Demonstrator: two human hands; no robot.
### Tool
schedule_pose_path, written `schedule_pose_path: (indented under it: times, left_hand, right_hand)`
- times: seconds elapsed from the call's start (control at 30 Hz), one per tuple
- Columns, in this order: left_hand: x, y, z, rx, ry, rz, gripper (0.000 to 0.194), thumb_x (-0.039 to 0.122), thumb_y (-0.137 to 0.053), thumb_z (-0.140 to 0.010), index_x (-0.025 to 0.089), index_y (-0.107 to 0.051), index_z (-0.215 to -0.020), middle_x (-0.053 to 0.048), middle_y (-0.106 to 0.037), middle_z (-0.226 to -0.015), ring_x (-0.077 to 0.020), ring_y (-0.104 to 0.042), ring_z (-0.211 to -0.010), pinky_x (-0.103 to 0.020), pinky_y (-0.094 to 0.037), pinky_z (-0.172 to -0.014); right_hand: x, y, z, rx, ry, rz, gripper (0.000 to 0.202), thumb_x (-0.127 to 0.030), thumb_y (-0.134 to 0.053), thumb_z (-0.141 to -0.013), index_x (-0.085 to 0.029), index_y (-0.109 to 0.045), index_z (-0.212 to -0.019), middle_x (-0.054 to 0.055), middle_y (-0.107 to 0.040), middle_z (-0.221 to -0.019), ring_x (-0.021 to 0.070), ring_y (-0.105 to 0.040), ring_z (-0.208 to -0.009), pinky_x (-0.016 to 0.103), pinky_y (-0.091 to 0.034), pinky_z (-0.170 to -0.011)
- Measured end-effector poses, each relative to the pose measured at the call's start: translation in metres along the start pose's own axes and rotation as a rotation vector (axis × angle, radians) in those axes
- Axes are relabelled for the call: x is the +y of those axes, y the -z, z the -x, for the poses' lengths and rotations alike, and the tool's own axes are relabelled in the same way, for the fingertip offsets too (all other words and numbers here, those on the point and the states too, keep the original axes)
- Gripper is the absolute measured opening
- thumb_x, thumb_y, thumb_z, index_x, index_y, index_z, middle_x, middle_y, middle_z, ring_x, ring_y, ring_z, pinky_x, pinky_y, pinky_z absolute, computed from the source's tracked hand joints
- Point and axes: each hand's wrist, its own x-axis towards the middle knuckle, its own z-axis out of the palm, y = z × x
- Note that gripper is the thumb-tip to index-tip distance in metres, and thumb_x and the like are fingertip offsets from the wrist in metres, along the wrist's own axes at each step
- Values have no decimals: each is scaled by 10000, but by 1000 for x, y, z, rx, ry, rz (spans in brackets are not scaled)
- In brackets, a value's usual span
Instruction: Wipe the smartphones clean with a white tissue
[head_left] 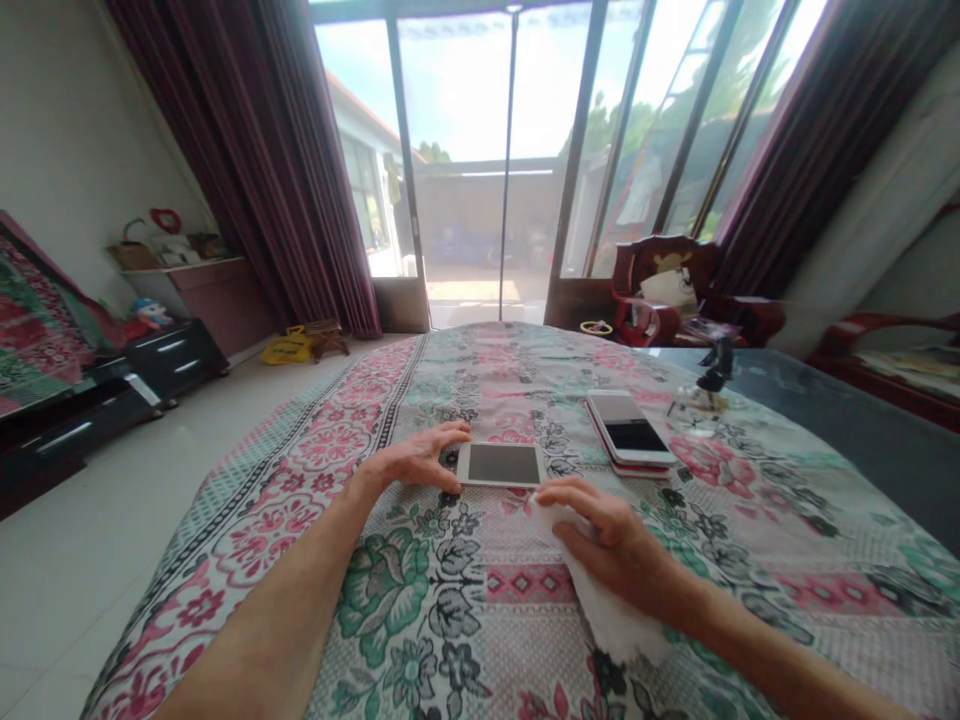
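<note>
A white smartphone [501, 464] lies flat on the patterned cloth, its dark screen facing up. My left hand [420, 456] grips its left end, with the thumb at the near corner and the fingers at the far corner. My right hand [611, 535] is closed on a white cloth [600, 590], perhaps a tissue, whose loose end trails toward me over the table. The fingertips of that hand are close to the phone's near right corner. Farther right, a larger white device [628, 428] with a dark screen rests on a thin reddish item.
A floral tablecloth [420, 590] covers the table. A small clear and black object [705, 385] stands at the right, near a dark surface [817, 420]. Beyond are a red wooden chair [667, 275], a yellow bag [289, 346] on the floor and glass doors [465, 240].
</note>
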Motion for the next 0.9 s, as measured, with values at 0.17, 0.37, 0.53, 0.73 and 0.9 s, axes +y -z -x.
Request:
schedule_pose_path:
  times: [0.17, 0.37, 0.53, 0.73, 0.9]
  left_hand:
    - [2, -5, -2, 26, 4, -34, 738, 451, -798, -568, 272, -506, -1222, -47, -316, -1483, -258, -320, -1346, -389, -276, -1107]
    - [13, -13, -3, 81, 23, -54, 734, 492, -826, -502, 219, -545, -1123, -100, -342, -1455, -292, -282, -1356, -411, -262, -1111]
    - [8, -16, -4, 104, -27, -25, 718, 497, -808, -529, 254, -525, -1143, -81, -357, -1440, -282, -303, -1346, -424, -269, -1102]
    - [9, -17, -4, 110, -34, -27, 675, 471, -793, -558, 285, -521, -1146, -48, -373, -1423, -278, -314, -1340, -414, -279, -1102]
    - [19, -17, -5, 114, -42, -69, 628, 446, -805, -542, 270, -538, -1083, -38, -427, -1364, -277, -363, -1295, -402, -305, -1084]
  right_hand:
    - [7, 0, 0, 83, -73, 108, 270, -141, -542, -761, -212, -570, -1020, 65, -629, -1042, 190, -595, -972, 350, -499, -851]
    - [5, -2, 1, 9, -53, 133, 172, -185, -521, -830, -239, -605, -969, 62, -612, -1087, 167, -603, -950, 331, -501, -843]
    - [12, -9, 2, 58, -18, 122, 165, -151, -509, -834, -225, -606, -945, 51, -629, -1014, 154, -606, -909, 305, -505, -810]
    - [9, -11, 2, 93, 49, 112, 183, -163, -447, -885, -215, -610, -950, 54, -637, -979, 142, -607, -877, 284, -508, -778]
    - [6, -4, -19, 166, 56, 145, 191, -169, -456, -868, -215, -628, -936, 57, -642, -962, 155, -609, -879, 308, -504, -772]
